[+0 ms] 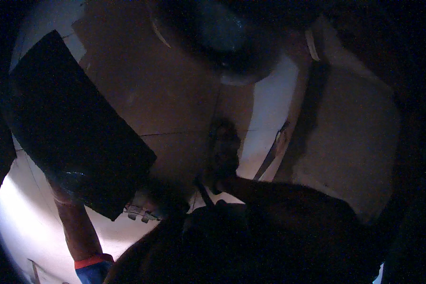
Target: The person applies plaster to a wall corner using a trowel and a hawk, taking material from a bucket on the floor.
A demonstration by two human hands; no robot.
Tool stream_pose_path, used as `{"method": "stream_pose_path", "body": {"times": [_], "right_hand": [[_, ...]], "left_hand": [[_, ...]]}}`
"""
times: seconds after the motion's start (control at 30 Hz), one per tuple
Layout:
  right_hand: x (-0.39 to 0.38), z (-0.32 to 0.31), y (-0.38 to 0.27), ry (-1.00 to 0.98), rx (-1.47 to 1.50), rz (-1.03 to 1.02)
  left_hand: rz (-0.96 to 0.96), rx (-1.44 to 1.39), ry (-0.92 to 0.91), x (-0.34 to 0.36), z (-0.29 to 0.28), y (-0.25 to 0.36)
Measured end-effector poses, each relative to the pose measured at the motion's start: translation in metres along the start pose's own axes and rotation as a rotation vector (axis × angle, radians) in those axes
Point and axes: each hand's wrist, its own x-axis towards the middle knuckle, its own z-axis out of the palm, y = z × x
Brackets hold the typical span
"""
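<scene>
The view is very dark, and both of my hands are little more than shadows. My right hand [225,151] reaches in from the lower right over the tiled floor. Its fingers do not show clearly, and a thin dark stick-like thing [204,193] lies just below it. What seems to be my left hand [168,201] is low in the middle, its fingers lost in the dark. Close to it are a small pale slotted piece [141,213] and the corner of a large black flat panel [80,128]. I cannot make out whether either hand holds anything.
Another person's forearm [78,227], with a red-cuffed blue sleeve [94,270], reaches the panel's lower edge. A dark rounded shape [217,38] fills the top. A pale boxy thing [350,137] stands at right, beside a thin strip-like object [272,154] on the floor.
</scene>
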Motion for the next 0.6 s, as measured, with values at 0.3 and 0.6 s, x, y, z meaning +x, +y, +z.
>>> {"method": "stream_pose_path", "body": {"times": [0.3, 0.6], "right_hand": [[-0.020, 0.037, 0.009, -0.058, 0.071, -0.079], [-0.018, -0.004, 0.006, -0.039, 0.019, -0.150]], "left_hand": [[0.036, 0.225, 0.146, -0.044, 0.006, -0.007], [0.087, 0.297, 0.268, -0.104, -0.003, -0.024]]}}
